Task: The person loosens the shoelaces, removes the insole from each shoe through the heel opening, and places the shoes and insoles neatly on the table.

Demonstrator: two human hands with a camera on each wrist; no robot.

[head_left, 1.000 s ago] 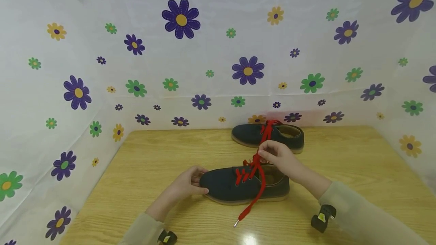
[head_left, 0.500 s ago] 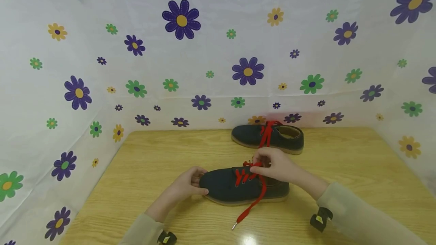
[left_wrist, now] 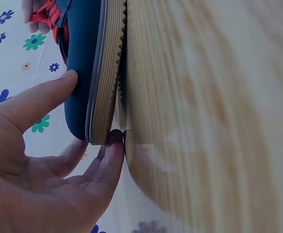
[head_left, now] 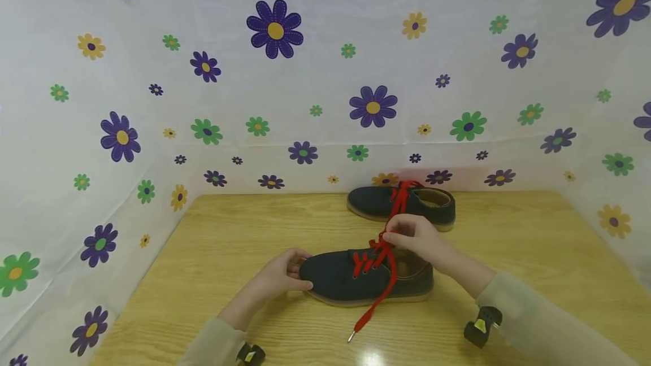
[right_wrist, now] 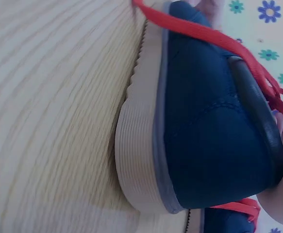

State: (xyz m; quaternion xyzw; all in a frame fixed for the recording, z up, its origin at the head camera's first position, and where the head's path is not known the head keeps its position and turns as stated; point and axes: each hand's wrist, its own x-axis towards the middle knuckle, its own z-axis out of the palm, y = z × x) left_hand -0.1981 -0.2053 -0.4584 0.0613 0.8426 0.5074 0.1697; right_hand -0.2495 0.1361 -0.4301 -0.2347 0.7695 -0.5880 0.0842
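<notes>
A dark blue shoe (head_left: 333,281) with red laces stands on its sole near the front of the table, toe to the left. My left hand (head_left: 277,277) grips its toe; in the left wrist view the thumb (left_wrist: 49,97) presses the upper and the fingertips reach the sole's front edge. Above the shoe opening, my right hand (head_left: 419,242) pinches the red lace (head_left: 386,237), which is lifted off the tongue. A loose lace end (head_left: 363,321) drapes over the near side down to the table. The right fingertips are partly hidden in the right wrist view.
A second dark blue shoe (head_left: 371,202) with red laces stands behind, close to the flowered cloth (head_left: 274,100) at the back. The wooden table (head_left: 229,230) lies under both shoes. Each sleeve carries a black wrist camera (head_left: 483,325).
My right hand dipped to the lacing half a second ago and has since risen slightly to the right, drawing the lace up. My left hand has stayed on the toe.
</notes>
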